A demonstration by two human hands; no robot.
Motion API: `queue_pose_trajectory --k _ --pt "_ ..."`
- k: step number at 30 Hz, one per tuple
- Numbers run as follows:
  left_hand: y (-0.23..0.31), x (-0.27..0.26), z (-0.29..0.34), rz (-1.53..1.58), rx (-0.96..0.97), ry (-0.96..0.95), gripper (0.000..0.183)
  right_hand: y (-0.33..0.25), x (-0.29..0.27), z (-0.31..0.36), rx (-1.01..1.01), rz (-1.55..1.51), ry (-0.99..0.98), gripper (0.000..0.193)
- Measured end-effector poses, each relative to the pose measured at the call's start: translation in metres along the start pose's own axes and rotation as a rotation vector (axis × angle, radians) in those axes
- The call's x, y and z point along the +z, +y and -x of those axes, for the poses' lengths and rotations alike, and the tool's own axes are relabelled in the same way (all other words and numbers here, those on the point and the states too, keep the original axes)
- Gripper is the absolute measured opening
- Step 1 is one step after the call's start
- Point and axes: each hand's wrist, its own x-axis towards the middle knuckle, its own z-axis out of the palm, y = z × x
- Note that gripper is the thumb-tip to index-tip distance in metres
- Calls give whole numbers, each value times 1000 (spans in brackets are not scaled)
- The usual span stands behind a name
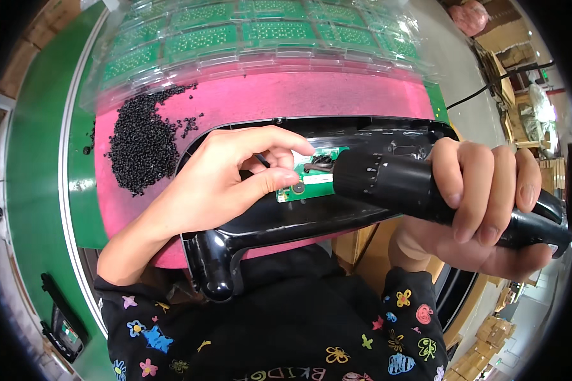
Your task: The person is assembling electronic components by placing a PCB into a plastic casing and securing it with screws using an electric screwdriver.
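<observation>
My right hand (483,197) is wrapped round a black electric screwdriver (388,184), held almost level from the right. Its ringed nose is over a small green circuit board (306,190) and hides part of it. The board lies in a long black plastic housing (273,222) and carries a round part and a bundle of dark wires (321,163). My left hand (219,174) reaches over the housing's left part. Its thumb and forefinger are apart at the board's left edge, the other fingers curled. I cannot tell whether a small screw is among them.
A heap of small black screws (140,143) lies on the pink mat (267,95), left of the housing. Clear plastic trays of green boards (273,32) stand along the back. Another black housing (67,324) is at the lower left. A black cable (476,95) runs at the right.
</observation>
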Motion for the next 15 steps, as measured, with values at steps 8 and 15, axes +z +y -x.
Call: queue_pose_trajectory --k 8,15 --pt "4 -12 -3 -146 103 -5 16 12 0 -20 88 13 -113 44" --pt "2 -10 -9 -548 392 91 19 0 -14 -31 236 231 -296 48"
